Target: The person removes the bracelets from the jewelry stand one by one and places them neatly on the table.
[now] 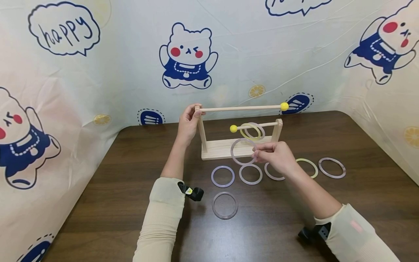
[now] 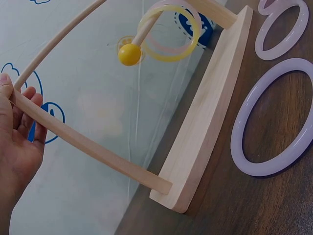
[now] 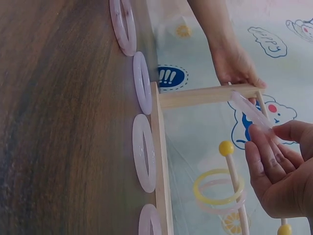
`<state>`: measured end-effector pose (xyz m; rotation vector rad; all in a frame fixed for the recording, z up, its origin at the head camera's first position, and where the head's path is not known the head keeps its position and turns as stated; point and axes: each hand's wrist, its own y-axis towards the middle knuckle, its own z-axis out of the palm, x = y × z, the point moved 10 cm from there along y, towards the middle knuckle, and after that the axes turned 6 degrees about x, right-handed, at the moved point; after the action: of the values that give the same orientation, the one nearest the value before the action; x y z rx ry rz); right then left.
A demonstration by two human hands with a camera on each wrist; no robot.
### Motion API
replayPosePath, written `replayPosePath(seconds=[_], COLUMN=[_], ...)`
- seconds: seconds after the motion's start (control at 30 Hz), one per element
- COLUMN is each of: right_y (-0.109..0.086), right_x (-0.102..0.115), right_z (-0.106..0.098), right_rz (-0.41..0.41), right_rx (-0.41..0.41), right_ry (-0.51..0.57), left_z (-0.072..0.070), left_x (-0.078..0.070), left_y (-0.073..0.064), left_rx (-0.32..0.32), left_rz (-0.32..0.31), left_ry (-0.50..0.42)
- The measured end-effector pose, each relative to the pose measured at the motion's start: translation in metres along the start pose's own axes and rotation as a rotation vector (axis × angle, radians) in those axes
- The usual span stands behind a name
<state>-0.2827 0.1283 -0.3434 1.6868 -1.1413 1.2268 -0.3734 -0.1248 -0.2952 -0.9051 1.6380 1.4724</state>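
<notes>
My left hand (image 1: 187, 122) grips the top of the left post of a wooden bangle stand (image 1: 217, 149), where its upper rod begins. The upper rod (image 1: 242, 108) is bare and ends in a yellow ball at the right. A yellow bangle (image 2: 168, 59) and a pale pink one hang together on the lower rod, whose yellow ball points left. In front of the stand, my right hand (image 1: 276, 154) pinches a pale pinkish bangle (image 3: 252, 111) by its edge between thumb and fingers. In the head view this bangle overlaps the base, left of the hanging pair.
Several bangles lie in a row before the stand, among them a lilac one (image 1: 212, 177), a yellow-green one (image 1: 316, 169) and a mottled pink one (image 1: 332, 177). My right hand partly covers one. Closer in lies a greyish bangle (image 1: 214, 206). Behind the brown table (image 1: 108, 203) hangs a printed cloth.
</notes>
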Motion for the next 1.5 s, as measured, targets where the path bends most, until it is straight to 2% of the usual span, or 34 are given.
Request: replayPosePath(seconds=[0.57, 0.73, 1.07, 1.5], right_y=[-0.008, -0.009, -0.011, -0.012], right_x=[0.0, -0.002, -0.002, -0.008], right_z=[0.003, 0.004, 0.008, 0.016], right_rz=[0.019, 0.023, 0.042, 0.077], right_rx=[0.046, 0.062, 0.098, 0.176], right_ry=[0.019, -0.004, 0.022, 0.013], left_z=[0.0, 0.0, 0.001, 0.0], left_x=[0.0, 0.001, 0.0, 0.002], left_y=[-0.001, 0.0, 0.001, 0.001], left_rx=[0.001, -0.003, -0.001, -0.001], left_rz=[-0.014, -0.005, 0.015, -0.022], left_ry=[0.0, -0.009, -0.005, -0.007])
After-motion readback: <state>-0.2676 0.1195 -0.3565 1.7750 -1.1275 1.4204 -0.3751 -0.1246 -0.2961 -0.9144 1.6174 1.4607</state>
